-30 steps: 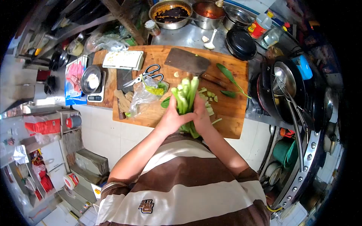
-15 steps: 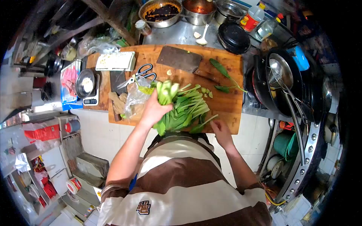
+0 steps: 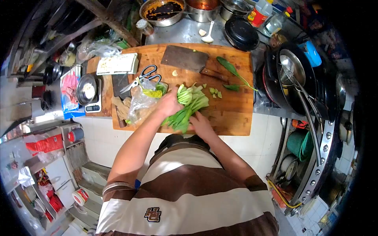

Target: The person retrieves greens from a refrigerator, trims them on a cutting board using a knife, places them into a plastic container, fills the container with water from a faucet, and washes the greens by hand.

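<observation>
My left hand [image 3: 170, 103] is closed round a bundle of leafy greens [image 3: 191, 103], whose cut pale stems face the back of the wooden board [image 3: 232, 126]. At the bundle's lower right, my right hand [image 3: 201, 122] touches the leaves, its fingertips partly hidden beneath them. A cleaver [image 3: 184, 58] lies behind the greens. Small cut green pieces [image 3: 215, 92] are to their right, with loose leafy stalks [image 3: 231, 69] farther right. Left of my left hand are a clear plastic bag [image 3: 141, 103] and scissors [image 3: 141, 78].
A white tray [image 3: 117, 64] and a scale [image 3: 93, 107] bearing a metal bowl [image 3: 86, 89] are at the left. Metal pots [image 3: 202, 15], a black lid [image 3: 241, 33] and a white spoon [image 3: 208, 38] stand behind the board. A wok [image 3: 291, 100] is at the right.
The greens first spread out on the board, then came together in a bundle at my left hand. My right hand left the bundle, then moved back in to its lower right side.
</observation>
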### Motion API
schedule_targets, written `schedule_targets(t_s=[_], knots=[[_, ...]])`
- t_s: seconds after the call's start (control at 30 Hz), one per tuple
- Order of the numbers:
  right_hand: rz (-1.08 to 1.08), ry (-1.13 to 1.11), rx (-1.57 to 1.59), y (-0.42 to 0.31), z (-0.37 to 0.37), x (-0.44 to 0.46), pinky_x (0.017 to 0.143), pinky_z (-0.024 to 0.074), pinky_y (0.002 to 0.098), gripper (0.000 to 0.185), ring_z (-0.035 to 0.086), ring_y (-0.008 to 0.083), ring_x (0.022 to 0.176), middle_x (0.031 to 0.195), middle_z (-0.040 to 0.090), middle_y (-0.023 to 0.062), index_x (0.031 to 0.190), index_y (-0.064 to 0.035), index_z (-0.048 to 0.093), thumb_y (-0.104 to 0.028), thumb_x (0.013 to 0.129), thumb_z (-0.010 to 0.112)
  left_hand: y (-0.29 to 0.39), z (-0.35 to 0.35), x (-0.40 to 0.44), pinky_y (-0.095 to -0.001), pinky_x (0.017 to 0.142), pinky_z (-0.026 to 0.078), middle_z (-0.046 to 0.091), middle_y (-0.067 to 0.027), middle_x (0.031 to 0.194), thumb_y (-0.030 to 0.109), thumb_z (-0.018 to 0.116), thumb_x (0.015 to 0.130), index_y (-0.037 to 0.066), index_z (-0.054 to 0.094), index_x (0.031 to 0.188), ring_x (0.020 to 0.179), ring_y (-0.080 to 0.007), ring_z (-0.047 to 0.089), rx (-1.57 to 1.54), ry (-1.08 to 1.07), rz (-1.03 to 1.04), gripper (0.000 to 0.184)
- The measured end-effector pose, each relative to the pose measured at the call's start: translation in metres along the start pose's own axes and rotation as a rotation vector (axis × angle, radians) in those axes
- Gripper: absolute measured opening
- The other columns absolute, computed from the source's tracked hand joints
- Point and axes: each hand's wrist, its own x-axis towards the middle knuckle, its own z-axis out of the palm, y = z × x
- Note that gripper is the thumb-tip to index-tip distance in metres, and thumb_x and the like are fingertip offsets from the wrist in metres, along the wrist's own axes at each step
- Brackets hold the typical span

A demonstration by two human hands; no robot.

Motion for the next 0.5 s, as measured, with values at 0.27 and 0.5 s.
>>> schedule_targets(t_s=[0.27,0.5], knots=[[-0.064,-0.121,-0.147,-0.034,0.024,0.022,0.080,0.0478,0.0397,0.040,0.062,0.0316,0.088,0.103,0.063,0.0216,0.125,-0.0019,0.051,-0.023,0.091,0.047,-0.034,-0.036,-0.039,-0.0465,0.080,0.049,0.062,-0.0255,0.100,0.014,0.072,0.068,0.003,0.043,0.121,0.092,-0.0416,0.060,0.037,0.300,0.007,0.061],[-0.185,-0.209,-0.440,-0.032,-0.026,0.021,0.082,0.0473,0.0386,0.034,0.061,0.0338,0.097,0.102,0.063,0.0216,0.114,-0.0025,0.058,-0.024,0.090,0.050,0.031,-0.057,-0.082,-0.0363,0.089,0.047,0.060,-0.0222,0.113,0.013,0.073,0.068,0.002,0.040,0.132,0.104,-0.0305,0.060,-0.457,0.014,0.010,0.072]])
